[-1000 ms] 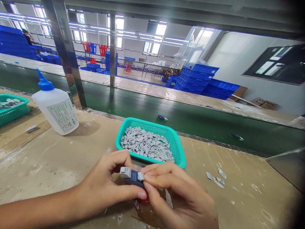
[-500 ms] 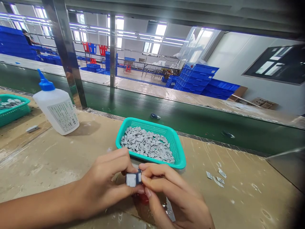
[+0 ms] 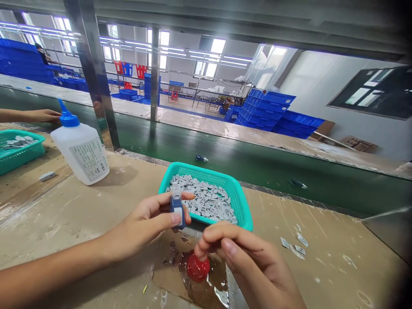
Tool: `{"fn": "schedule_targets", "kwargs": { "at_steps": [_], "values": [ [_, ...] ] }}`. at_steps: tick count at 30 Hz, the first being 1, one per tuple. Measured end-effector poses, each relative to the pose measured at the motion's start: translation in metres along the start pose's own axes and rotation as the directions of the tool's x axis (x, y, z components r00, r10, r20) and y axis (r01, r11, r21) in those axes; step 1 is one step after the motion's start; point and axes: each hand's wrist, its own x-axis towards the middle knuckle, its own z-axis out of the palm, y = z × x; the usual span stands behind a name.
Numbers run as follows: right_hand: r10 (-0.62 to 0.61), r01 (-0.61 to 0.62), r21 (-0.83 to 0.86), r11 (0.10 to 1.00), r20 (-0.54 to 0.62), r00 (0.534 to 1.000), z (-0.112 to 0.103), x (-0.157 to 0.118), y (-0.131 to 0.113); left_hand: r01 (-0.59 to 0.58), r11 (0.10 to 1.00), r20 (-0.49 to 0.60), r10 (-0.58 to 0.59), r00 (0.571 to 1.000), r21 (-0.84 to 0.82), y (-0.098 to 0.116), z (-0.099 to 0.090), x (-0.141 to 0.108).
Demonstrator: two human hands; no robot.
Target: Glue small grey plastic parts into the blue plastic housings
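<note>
My left hand (image 3: 149,219) is closed around a small dark blue and white plastic part (image 3: 177,211), held upright with a clear-whitish piece at its top. To the right, my right hand (image 3: 254,259) has loosely curled fingers with the thumb apart, and I see nothing in it. Below its fingertips lies a round red object (image 3: 198,267), wet and glossy, on a brown wet patch. Just behind my hands stands a green basket (image 3: 243,210) filled with small grey plastic pieces (image 3: 209,199).
A white bottle (image 3: 85,154) with a blue nozzle stands left. Beyond it are another green basket (image 3: 22,159) and another person's hand (image 3: 45,116). Several loose grey pieces (image 3: 299,249) lie right. Parts (image 3: 201,158) rest on the green conveyor belt (image 3: 257,167) behind.
My hands have separated: the left has lifted the blue and white part and turned it upright, while the right has let go. Another person's hand has appeared at left. Parts on the belt sit further left.
</note>
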Motion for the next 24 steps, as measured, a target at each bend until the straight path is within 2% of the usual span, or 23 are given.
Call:
{"fn": "schedule_targets", "kwargs": {
  "at_steps": [4, 7, 9, 11, 13, 15, 17, 18, 19, 20, 21, 24],
  "values": [
    [0.047, -0.046, 0.203, 0.978, -0.004, 0.999, 0.0, -0.001, 0.006, 0.022, 0.993, 0.08, -0.013, 0.997, -0.115, 0.0, -0.002, 0.001],
    [0.045, -0.043, 0.231, 0.972, -0.007, 0.999, 0.0, -0.001, 0.006, 0.084, 0.988, 0.106, -0.071, 0.992, -0.127, 0.001, -0.004, 0.001],
    [0.059, -0.055, 0.156, 0.986, -0.025, 0.998, -0.003, 0.001, 0.005, 0.08, 0.991, 0.107, -0.068, 0.992, -0.106, 0.004, -0.006, 0.002],
    [0.069, -0.066, 0.04, 0.997, -0.081, 0.994, -0.01, 0.003, 0.002, 0.02, 0.997, 0.086, -0.013, 0.996, -0.076, 0.01, -0.01, 0.005],
    [0.019, -0.032, -0.076, 0.997, -0.163, 0.986, -0.022, 0.008, 0.0, -0.075, 0.997, 0.036, 0.076, 0.996, -0.021, 0.018, -0.015, 0.015],
    [-0.079, 0.025, -0.226, 0.974, -0.229, 0.97, -0.037, 0.016, -0.001, -0.166, 0.979, -0.032, 0.17, 0.985, 0.117, 0.027, -0.026, 0.034],
    [-0.145, 0.024, -0.49, 0.872, -0.21, 0.967, -0.053, 0.028, 0.001, -0.208, 0.873, -0.084, 0.271, 0.959, 0.441, 0.035, -0.042, 0.061],
    [-0.135, -0.002, -0.646, 0.763, -0.163, 0.977, -0.059, 0.034, 0.003, -0.188, 0.738, -0.096, 0.324, 0.941, 0.649, 0.037, -0.052, 0.077],
    [-0.091, -0.027, -0.778, 0.627, -0.107, 0.99, -0.064, 0.041, 0.007, -0.115, 0.519, -0.092, 0.356, 0.93, 0.847, 0.038, -0.063, 0.094],
    [-0.02, -0.034, -0.872, 0.488, -0.05, 0.999, -0.068, 0.048, 0.01, -0.067, 0.415, -0.097, 0.363, 0.927, 0.907, 0.039, -0.074, 0.11],
    [0.032, -0.025, -0.91, 0.414, -0.013, 0.999, -0.07, 0.055, 0.014, -0.033, 0.341, -0.102, 0.371, 0.923, 0.939, 0.038, -0.086, 0.125],
    [0.11, -0.009, -0.942, 0.337, 0.03, 0.993, -0.07, 0.069, 0.024, 0.083, 0.189, -0.147, 0.36, 0.921, 0.978, 0.031, -0.118, 0.162]
  ]
}}
